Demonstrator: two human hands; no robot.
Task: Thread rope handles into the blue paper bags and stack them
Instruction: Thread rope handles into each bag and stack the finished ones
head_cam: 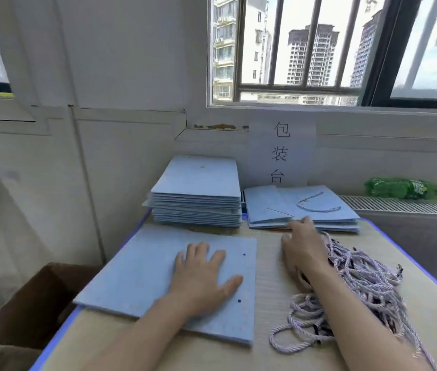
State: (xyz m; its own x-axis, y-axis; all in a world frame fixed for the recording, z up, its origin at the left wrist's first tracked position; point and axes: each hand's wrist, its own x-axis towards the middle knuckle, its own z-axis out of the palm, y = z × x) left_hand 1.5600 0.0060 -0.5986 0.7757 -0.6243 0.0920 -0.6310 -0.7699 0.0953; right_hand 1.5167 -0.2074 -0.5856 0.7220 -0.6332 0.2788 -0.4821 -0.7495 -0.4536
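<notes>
Fingers (pixel 198 253) flat on blue bag (pixel 137 277)

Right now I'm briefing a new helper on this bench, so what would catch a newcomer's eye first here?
Probably the tangle of rope handles heaped on the right of the table, with the right hand beside it. Next, the flat blue bag at front left, pressed down by the left hand. Behind it rises a tall stack of blue bags, with a lower pile to its right, topped by a bag with a handle fitted.
</notes>
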